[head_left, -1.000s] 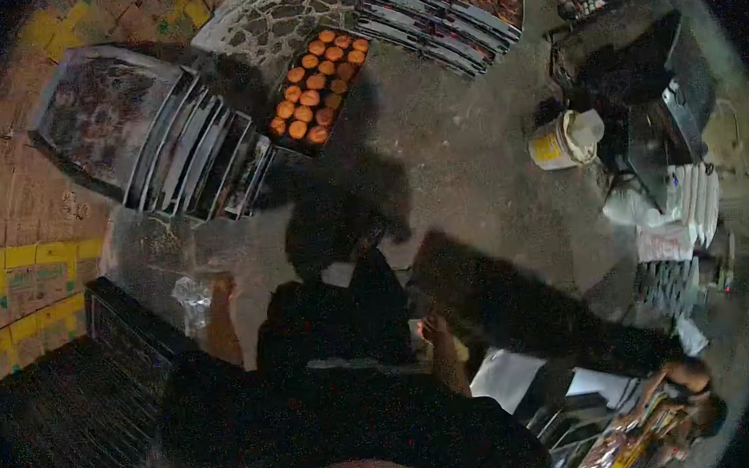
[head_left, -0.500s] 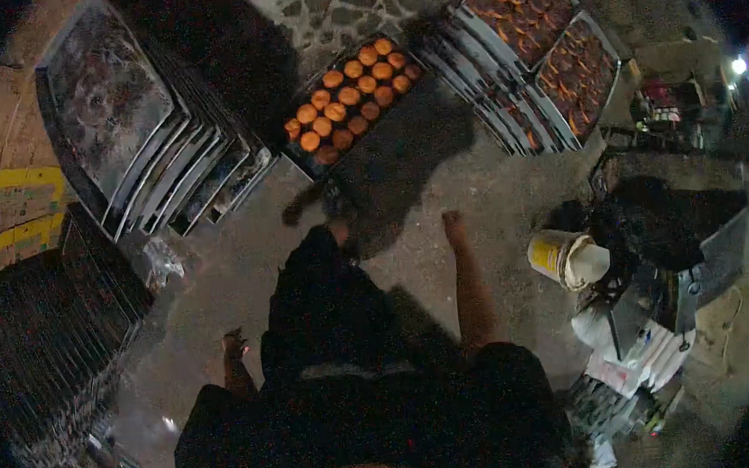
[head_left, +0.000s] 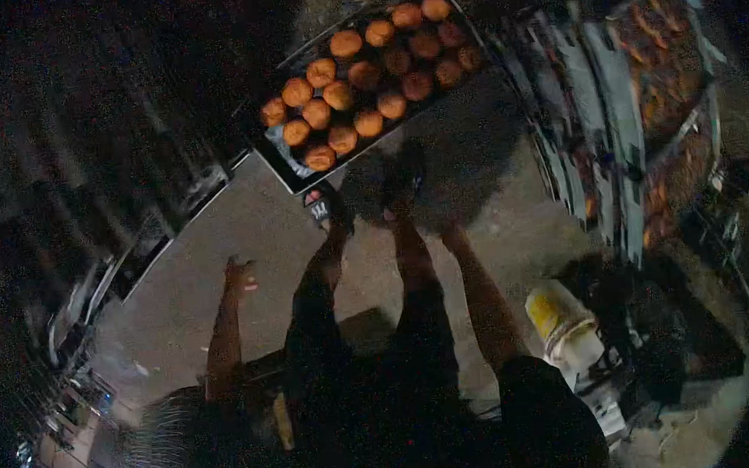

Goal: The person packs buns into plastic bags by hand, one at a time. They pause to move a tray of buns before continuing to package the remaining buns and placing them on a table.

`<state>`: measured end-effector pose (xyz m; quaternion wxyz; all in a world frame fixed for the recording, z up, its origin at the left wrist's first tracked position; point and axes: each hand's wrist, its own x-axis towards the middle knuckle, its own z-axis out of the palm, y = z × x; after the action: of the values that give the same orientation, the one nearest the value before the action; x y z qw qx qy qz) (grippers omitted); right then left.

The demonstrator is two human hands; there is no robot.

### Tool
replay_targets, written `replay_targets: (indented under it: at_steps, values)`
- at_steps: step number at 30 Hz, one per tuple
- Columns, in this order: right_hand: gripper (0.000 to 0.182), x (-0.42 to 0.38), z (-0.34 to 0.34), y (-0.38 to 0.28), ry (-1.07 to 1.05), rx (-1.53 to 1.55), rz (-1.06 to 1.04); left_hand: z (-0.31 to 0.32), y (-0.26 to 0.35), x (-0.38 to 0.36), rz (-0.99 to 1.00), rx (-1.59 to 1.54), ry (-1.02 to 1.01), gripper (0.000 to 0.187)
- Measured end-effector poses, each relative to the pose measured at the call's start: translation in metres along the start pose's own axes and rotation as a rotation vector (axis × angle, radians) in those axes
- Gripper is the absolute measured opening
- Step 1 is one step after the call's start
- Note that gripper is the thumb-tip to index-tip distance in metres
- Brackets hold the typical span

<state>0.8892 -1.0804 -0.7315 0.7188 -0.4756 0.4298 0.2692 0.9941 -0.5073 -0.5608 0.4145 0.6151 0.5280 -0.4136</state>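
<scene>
Come nearer to the tray since the earlier frame, with feet now close under its near edge. Free for moving: floor along this edge, until the bucket at right. Piled on both sides (rather dark here): tray stacks. Inside the tray's rim: round buns. Hanging well apart: left hand, fingers slightly spread, touching nothing; right hand, cannot tell how far open.

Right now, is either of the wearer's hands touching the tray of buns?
No, floor shows between the tray of buns and both the left hand and the right hand.
</scene>
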Motion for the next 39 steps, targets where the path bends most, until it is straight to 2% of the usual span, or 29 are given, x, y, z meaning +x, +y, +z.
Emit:
replay_targets:
  at_steps: [2,3,4,5,6,9,11,13,14,15,16,17,18,19,20,21,22,23,24,25,26,27,29,30,32,33,34,35,39]
  values:
    - [0.050,0.068,-0.006,-0.017,0.066,-0.156,-0.080,0.046,0.009,0.091,0.017,0.096,0.094,0.042]
    - [0.050,0.103,-0.007,-0.030,0.092,-0.230,-0.128,0.035,-0.042,0.204,0.553,0.768,-0.057,0.042]
    - [0.051,0.131,-0.008,-0.042,0.104,-0.275,-0.162,0.028,-0.081,0.301,1.199,1.356,0.199,0.043]
    - [0.051,0.163,-0.007,-0.053,0.116,-0.304,-0.194,0.049,-0.045,0.288,0.802,1.062,0.209,0.042]
    - [0.051,0.192,-0.008,-0.068,0.120,-0.318,-0.219,0.071,-0.022,0.299,0.621,0.927,0.296,0.042]
    - [0.053,0.266,-0.013,-0.095,0.084,-0.328,-0.296,0.109,0.013,0.343,0.207,0.686,0.629,0.041]
    - [0.054,0.301,-0.015,-0.106,0.037,-0.354,-0.354,0.126,0.027,0.363,-0.042,0.610,0.756,0.043]
    - [0.054,0.327,-0.010,-0.117,-0.017,-0.533,-0.450,0.128,0.027,0.391,0.109,0.947,0.421,0.048]
    - [0.055,0.328,-0.001,-0.126,-0.042,-0.900,-0.549,0.127,0.031,0.399,0.166,1.052,0.306,0.050]
    - [0.056,0.329,0.009,-0.136,-0.037,-1.251,-0.679,0.120,0.029,0.411,0.399,1.212,0.334,0.046]
    - [0.054,0.329,0.019,-0.145,-0.013,-1.384,-0.757,0.115,0.029,0.420,0.646,1.362,0.358,0.043]
    - [0.052,0.330,0.024,-0.148,0.013,-1.517,-0.837,0.115,0.021,0.429,0.644,1.369,0.357,0.043]
    - [0.052,0.350,0.014,-0.139,0.016,-1.511,-0.835,0.116,0.004,0.444,0.784,1.173,0.475,0.037]
    - [0.047,0.386,-0.008,-0.124,-0.040,-0.711,-0.406,0.116,0.009,0.438,0.850,1.072,0.538,0.034]
    - [0.044,0.402,-0.026,-0.111,-0.109,-0.309,-0.192,0.118,0.014,0.430,0.920,0.970,0.595,0.031]
    - [0.042,0.417,-0.043,-0.097,-0.093,0.096,0.018,0.129,0.036,0.390,0.944,1.122,0.602,0.029]
    - [0.035,0.419,-0.054,-0.088,-0.178,0.034,-0.249,0.132,0.050,0.362,0.970,1.278,0.607,0.026]
    - [0.033,0.407,-0.052,-0.091,-0.213,0.004,-0.383,0.127,0.047,0.353,0.983,1.289,0.607,0.026]
    - [0.032,0.394,-0.049,-0.095,-0.245,-0.020,-0.517,0.122,0.038,0.347,0.965,1.151,0.502,0.024]
    - [0.034,0.363,-0.025,-0.118,-0.005,-0.107,-0.218,0.116,0.035,0.334,0.943,1.010,0.403,0.021]
    - [0.035,0.336,-0.017,-0.129,0.115,-0.152,-0.079,0.113,0.041,0.311,0.958,1.014,0.412,0.021]
    - [0.036,0.311,-0.011,-0.139,0.226,-0.180,0.066,0.116,0.046,0.280,0.770,1.096,0.392,0.020]
    - [0.035,0.267,-0.013,-0.130,0.278,-0.283,-0.049,0.120,0.059,0.219,0.408,1.227,0.360,0.018]
    - [0.034,0.243,-0.013,-0.123,0.308,-0.340,-0.107,0.107,0.037,0.219,0.407,0.966,0.367,0.018]
    - [0.032,0.197,-0.010,-0.111,0.372,-0.419,-0.151,0.085,0.000,0.224,0.312,0.081,0.338,0.018]
    - [0.031,0.175,-0.008,-0.106,0.402,-0.440,-0.152,0.080,-0.011,0.211,0.292,-0.086,0.345,0.018]
    - [0.030,0.151,-0.005,-0.100,0.433,-0.456,-0.147,0.067,-0.012,0.198,0.325,-0.069,0.332,0.018]
    - [0.029,0.132,-0.004,-0.095,0.458,-0.476,-0.138,0.050,-0.017,0.195,0.539,0.341,0.387,0.021]
    - [0.026,0.057,0.001,-0.067,0.497,-0.711,-0.095,0.031,0.002,0.123,0.374,-0.016,0.248,0.020]
